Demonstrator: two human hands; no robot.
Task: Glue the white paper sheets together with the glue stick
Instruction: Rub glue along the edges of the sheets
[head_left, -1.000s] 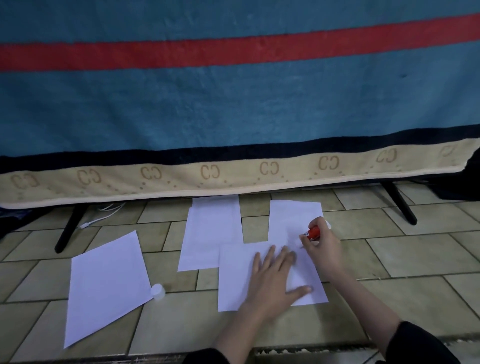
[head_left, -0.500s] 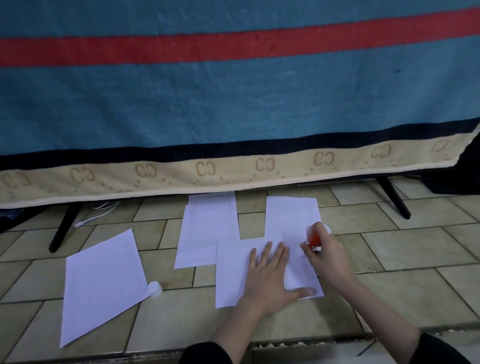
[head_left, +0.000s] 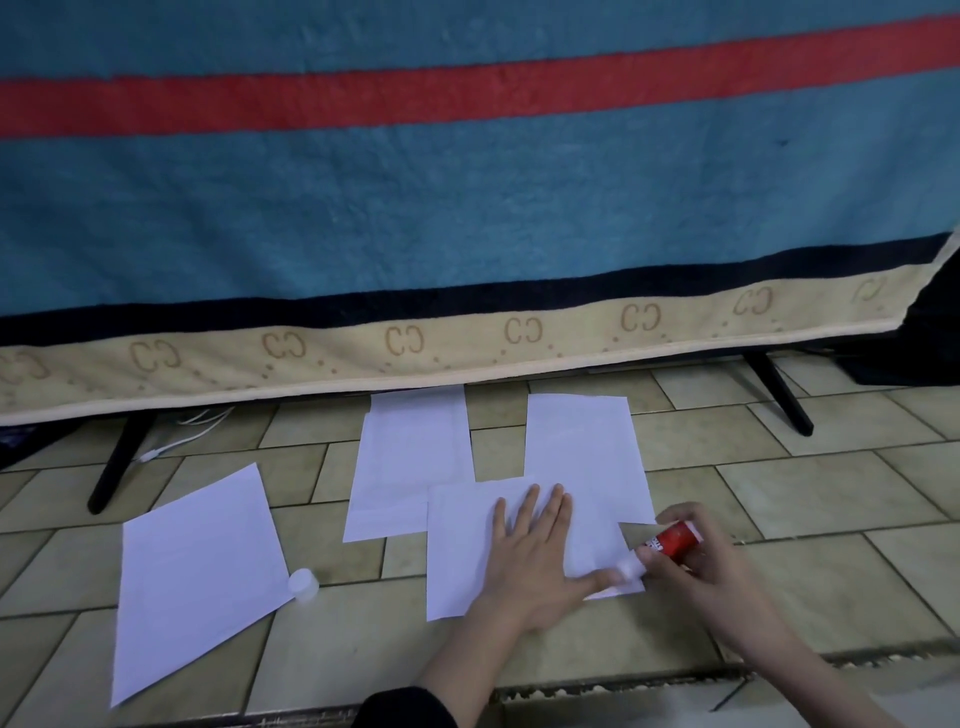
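My left hand (head_left: 535, 551) lies flat, fingers spread, on the nearest white sheet (head_left: 462, 551) on the tiled floor. My right hand (head_left: 711, 566) grips a red glue stick (head_left: 667, 543), whose white tip touches that sheet's right edge close to my left thumb. This sheet overlaps the near end of another white sheet (head_left: 579, 447) behind it. A stack of white sheets (head_left: 410, 457) lies to the left of that one. A separate white sheet (head_left: 197, 566) lies tilted at the far left, with the white glue cap (head_left: 303, 585) at its right corner.
A blue blanket (head_left: 467, 208) with a red stripe and beige border hangs right behind the papers. Black slanted legs (head_left: 119, 462) (head_left: 779, 395) stand on the floor under it. A white cable (head_left: 192, 431) lies near the left leg. A metal grate (head_left: 623, 686) runs along the near edge.
My right hand has drawn the glue stick from the sheet's far right corner down its right edge toward me. My left hand has stayed pressed on the sheet.
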